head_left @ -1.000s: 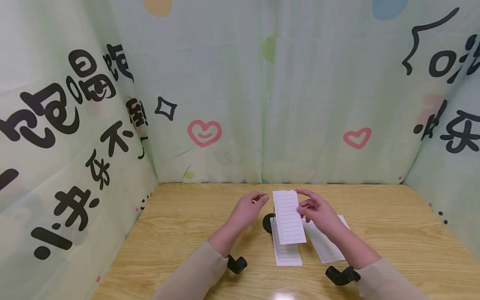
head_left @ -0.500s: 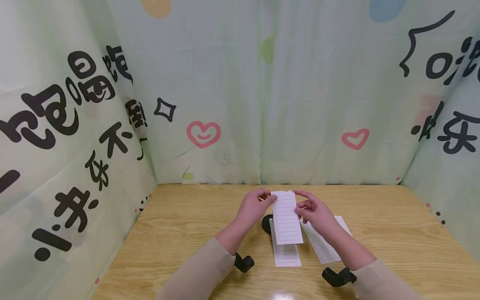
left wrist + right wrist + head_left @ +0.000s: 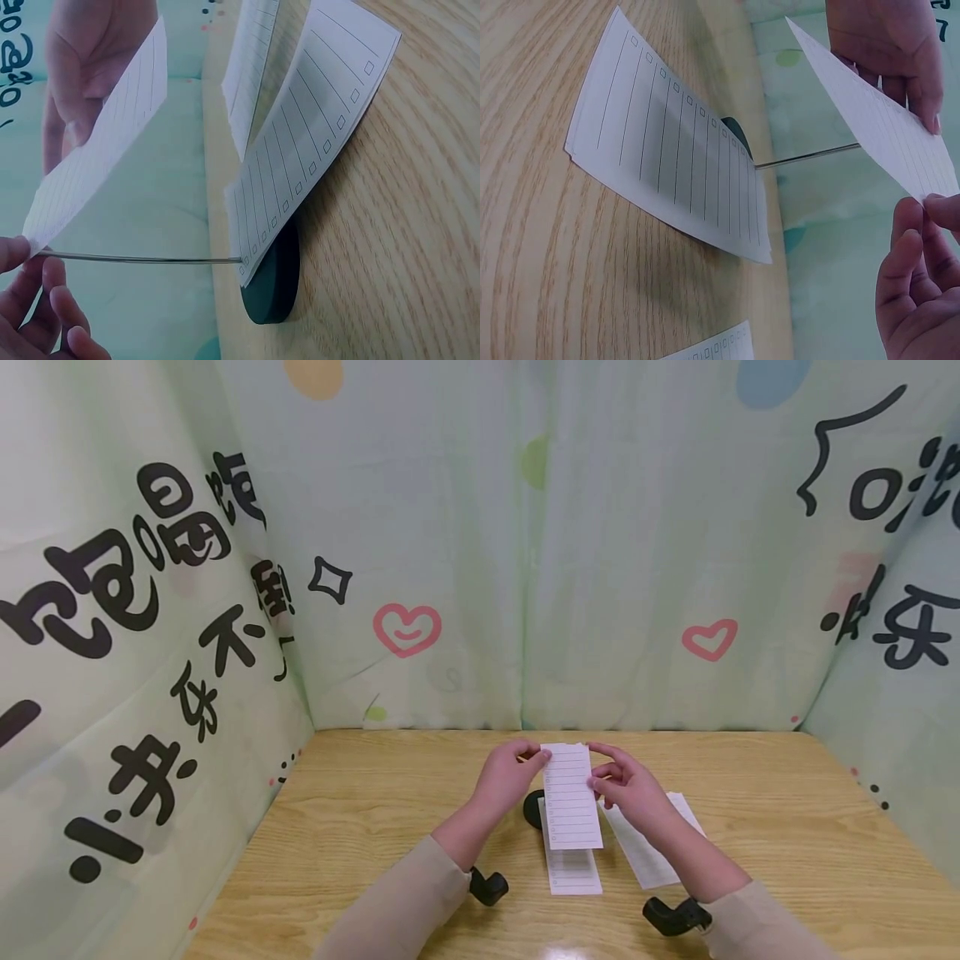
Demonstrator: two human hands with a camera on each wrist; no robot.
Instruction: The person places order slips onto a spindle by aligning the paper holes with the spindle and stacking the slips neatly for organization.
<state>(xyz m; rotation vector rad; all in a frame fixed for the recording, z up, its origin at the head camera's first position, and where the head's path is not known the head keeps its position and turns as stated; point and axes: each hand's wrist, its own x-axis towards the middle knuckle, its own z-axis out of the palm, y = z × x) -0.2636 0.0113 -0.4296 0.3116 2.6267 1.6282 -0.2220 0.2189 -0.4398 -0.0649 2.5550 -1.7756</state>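
Observation:
A lined paper slip [image 3: 572, 797] with small checkboxes is held up between both hands, over the spike of a bill spike. My left hand [image 3: 512, 777] pinches the slip's upper left corner. My right hand [image 3: 628, 787] pinches its right edge, index finger reaching to the top corner. The thin metal rod [image 3: 150, 260] rises from a round black base [image 3: 281, 277]; its upper end meets the raised slip close by the left fingertips. Farther down, more slips [image 3: 667, 135] lie around the rod on the base, their free ends curving out toward the table's front.
Another stack of lined slips [image 3: 648, 852] lies on the wooden table [image 3: 360, 810] to the right, partly under the right forearm. Black wrist mounts [image 3: 489, 887] stick out from both sleeves. A patterned curtain [image 3: 480, 543] stands behind the table and at both sides.
My left hand has moved right and taken hold of the slip's upper left corner. The slip has shifted slightly left, with the right hand still holding its edge.

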